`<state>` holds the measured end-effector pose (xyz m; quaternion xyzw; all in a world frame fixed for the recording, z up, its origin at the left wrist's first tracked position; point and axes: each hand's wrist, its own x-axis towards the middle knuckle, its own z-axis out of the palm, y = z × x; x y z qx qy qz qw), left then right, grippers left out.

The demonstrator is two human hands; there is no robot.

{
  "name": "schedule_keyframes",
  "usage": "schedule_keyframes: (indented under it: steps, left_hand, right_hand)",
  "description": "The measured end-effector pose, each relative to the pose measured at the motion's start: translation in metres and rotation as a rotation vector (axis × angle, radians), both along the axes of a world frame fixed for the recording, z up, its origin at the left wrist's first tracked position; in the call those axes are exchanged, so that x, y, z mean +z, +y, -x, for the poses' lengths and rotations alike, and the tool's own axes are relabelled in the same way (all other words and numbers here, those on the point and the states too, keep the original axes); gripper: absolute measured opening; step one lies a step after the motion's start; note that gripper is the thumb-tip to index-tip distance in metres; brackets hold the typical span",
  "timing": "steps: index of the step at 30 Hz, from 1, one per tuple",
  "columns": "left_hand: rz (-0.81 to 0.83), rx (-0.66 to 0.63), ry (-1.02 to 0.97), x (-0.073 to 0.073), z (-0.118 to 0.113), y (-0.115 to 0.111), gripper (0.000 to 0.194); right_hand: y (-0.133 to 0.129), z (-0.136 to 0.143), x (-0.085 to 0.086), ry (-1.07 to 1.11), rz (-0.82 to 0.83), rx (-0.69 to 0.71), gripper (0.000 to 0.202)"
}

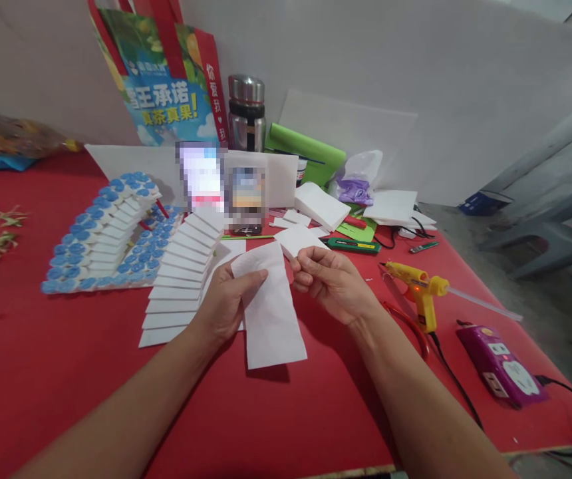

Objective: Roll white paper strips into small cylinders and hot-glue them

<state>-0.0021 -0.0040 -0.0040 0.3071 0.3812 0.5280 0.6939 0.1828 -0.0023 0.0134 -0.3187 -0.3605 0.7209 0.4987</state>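
My left hand grips a long, creased sheet of white paper, thumb on top, and the sheet hangs over the red tabletop. Close to its right edge, my right hand has its fingertips pinched together; anything between them is too small to make out. Left of my left hand stands a curved staircase of white steps. Beyond it is a similar model with steps, edged with blue-and-white rolled pieces. A stack of white squares lies just behind my right hand.
On the right lie a yellow glue gun with a glue stick in it, a purple power strip and their cables. A green cutter lies behind my right hand. At the back stand a steel flask and a printed bag.
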Motion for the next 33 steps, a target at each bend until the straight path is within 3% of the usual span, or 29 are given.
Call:
schedule_keyframes:
  steps: [19, 22, 24, 26, 29, 33]
  left_hand:
    - [-0.022, 0.009, -0.018, -0.003, 0.000, 0.002, 0.024]
    - [-0.006, 0.026, -0.019, -0.001, 0.000, 0.001, 0.026]
    - [0.008, 0.016, -0.015, 0.000, 0.000, 0.001, 0.027]
    - [0.015, -0.003, -0.013, 0.000, 0.000, 0.000, 0.026]
    - [0.014, -0.007, -0.024, -0.001, 0.001, -0.001, 0.027]
    - [0.021, -0.019, -0.046, -0.004, 0.003, 0.000, 0.030]
  right_hand:
    - [0.002, 0.002, -0.004, 0.032, 0.001, 0.016, 0.017]
    - [0.002, -0.005, -0.002, -0.011, -0.022, 0.017, 0.030]
    - [-0.002, -0.019, 0.001, -0.043, -0.112, 0.034, 0.045]
    - [-0.008, -0.036, 0.005, -0.050, -0.237, 0.040, 0.047]
    - [-0.016, -0.054, 0.013, -0.046, -0.286, -0.147, 0.044]
    - [-0.008, -0.047, 0.019, -0.052, -0.375, -0.316, 0.031]
